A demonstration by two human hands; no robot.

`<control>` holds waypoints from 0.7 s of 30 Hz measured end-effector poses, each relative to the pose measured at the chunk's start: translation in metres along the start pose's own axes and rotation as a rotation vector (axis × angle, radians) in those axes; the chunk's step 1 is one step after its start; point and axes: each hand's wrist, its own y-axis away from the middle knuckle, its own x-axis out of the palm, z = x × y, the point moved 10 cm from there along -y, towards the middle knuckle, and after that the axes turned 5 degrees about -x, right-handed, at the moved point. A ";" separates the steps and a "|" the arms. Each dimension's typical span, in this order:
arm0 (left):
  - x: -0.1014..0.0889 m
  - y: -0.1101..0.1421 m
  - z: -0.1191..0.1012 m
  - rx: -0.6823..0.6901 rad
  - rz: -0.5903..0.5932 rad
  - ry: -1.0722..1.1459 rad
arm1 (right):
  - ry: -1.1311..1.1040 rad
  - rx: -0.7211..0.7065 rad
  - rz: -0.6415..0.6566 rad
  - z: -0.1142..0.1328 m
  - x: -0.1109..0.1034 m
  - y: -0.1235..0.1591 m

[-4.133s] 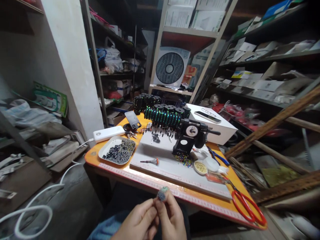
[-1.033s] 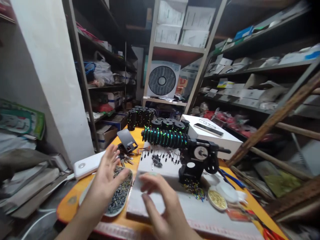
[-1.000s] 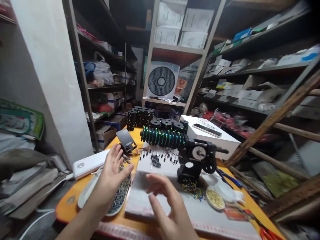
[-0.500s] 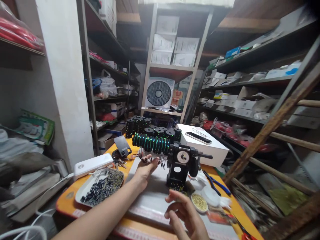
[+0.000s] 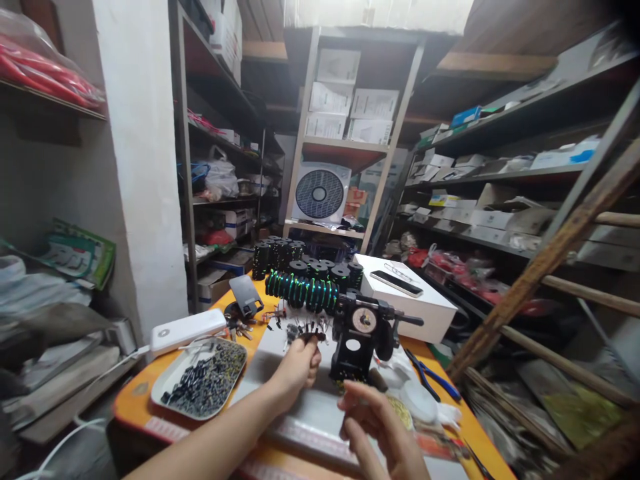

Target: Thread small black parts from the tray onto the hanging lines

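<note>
A black hand-crank winding machine (image 5: 353, 333) with a round dial stands on a grey board (image 5: 313, 403). On its shaft sits a row of black discs (image 5: 303, 291) wound with shiny green line. Beneath the discs, my left hand (image 5: 299, 367) is closed around a cluster of small dark pieces (image 5: 313, 335) that stick up past the fingers; their exact kind is unclear. My right hand (image 5: 377, 430), palm sideways and fingers curved apart, hovers empty over the board's front. A dish of small yellow bits (image 5: 400, 411) is partly hidden behind it.
At left are a tray (image 5: 240, 380) of small black parts, a white power bank (image 5: 187, 331) and keys (image 5: 243, 328). Stacked black spools (image 5: 280, 253) stand behind. At right are a white box (image 5: 435, 310) bearing a phone (image 5: 397, 283) and blue-handled pliers (image 5: 437, 380).
My left hand has come down and toward me from under the discs, its fingers now closed around small dark pieces. My right hand has shifted slightly right and stays open.
</note>
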 end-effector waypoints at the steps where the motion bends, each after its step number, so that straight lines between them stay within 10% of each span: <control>1: -0.003 0.007 0.003 -0.019 0.015 -0.003 | 0.083 -0.071 0.043 0.012 -0.001 -0.012; 7: -0.024 0.064 0.017 -0.043 0.127 -0.010 | 0.319 -0.233 0.147 0.045 0.004 -0.109; 14: -0.032 0.094 0.031 0.011 0.186 0.015 | 0.616 -0.205 0.473 0.021 0.072 -0.221; 21: -0.036 0.095 0.045 0.049 0.171 -0.025 | 0.849 -0.041 0.686 -0.019 0.096 -0.233</control>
